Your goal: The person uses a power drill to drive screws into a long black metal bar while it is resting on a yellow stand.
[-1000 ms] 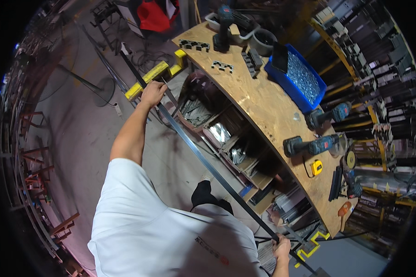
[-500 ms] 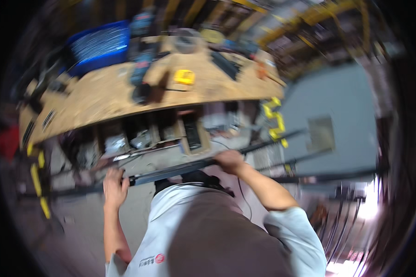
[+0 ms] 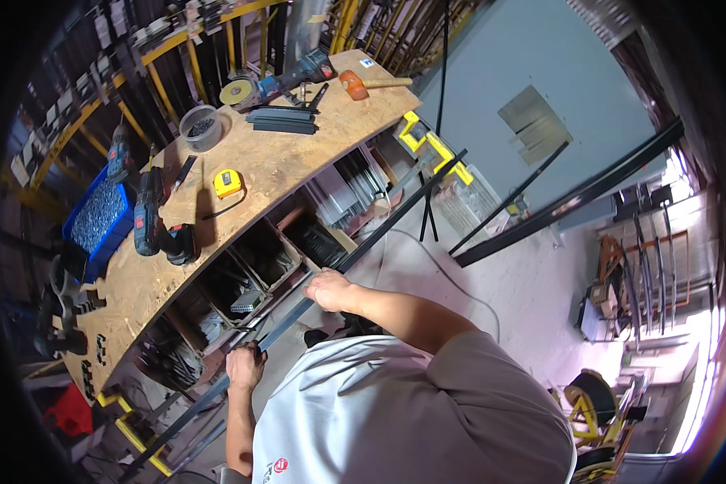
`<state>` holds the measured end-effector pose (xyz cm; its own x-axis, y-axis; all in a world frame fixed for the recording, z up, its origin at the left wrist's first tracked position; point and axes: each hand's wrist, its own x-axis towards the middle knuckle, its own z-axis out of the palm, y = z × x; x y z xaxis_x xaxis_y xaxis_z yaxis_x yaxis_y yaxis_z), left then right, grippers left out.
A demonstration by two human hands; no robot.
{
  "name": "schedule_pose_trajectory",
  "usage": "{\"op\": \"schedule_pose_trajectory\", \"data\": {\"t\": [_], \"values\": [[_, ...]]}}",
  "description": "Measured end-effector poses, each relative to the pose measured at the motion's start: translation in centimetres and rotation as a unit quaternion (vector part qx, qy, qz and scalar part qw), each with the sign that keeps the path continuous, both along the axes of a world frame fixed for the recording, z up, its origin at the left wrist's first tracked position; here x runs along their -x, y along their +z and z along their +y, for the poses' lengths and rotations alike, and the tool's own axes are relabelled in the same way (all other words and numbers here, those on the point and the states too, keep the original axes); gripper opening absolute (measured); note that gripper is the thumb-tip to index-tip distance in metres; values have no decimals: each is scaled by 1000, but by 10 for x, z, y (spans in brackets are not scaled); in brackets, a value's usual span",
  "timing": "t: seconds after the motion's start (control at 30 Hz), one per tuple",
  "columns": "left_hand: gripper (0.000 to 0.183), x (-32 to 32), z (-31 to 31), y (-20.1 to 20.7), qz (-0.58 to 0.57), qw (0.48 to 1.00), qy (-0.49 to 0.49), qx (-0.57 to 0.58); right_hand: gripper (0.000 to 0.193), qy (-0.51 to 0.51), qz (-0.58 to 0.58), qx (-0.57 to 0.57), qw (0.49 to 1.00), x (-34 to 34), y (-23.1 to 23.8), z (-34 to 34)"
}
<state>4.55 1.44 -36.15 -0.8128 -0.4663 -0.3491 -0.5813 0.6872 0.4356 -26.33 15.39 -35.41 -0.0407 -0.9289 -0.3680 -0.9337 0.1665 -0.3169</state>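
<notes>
A long, dark metal profile bar (image 3: 286, 323) runs slantwise across in front of me, from the lower left to the right end of the workbench. My left hand (image 3: 245, 367) is closed round its nearer part, where a small dark piece shows by the fingers; I cannot make out what that is. Farther along, my right hand (image 3: 328, 290) grips the same bar from above, fingers curled over it. The bar passes alongside the bench's front edge, over the open compartments underneath.
On the wooden workbench (image 3: 274, 177) lie a yellow tape measure (image 3: 227, 183), a cordless drill (image 3: 149, 214), an angle grinder (image 3: 278, 81), an orange-headed mallet (image 3: 353, 85) and a blue bin (image 3: 97, 222) of small fasteners. Yellow brackets (image 3: 436, 149) stick out at its end. A thick dark beam (image 3: 573, 198) slants at right.
My view has turned right, so the bench now appears tilted and the bar slopes up to the right. Both hands still hold the bar and appear closer together.
</notes>
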Motion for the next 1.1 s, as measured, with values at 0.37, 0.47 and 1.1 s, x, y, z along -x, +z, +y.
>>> {"op": "schedule_pose_trajectory", "data": {"t": [0.37,0.47,1.1], "values": [[28,-52,-20,-15,-16,1000,16,20,23,-18,52,118,992,34,-1,33],[28,-45,-18,-13,-22,1000,21,10,24,9,42,100,994,43,0,31],[38,232,82,5,5,997,39,-64,92,-118,169,127,970,386,18,203]]}}
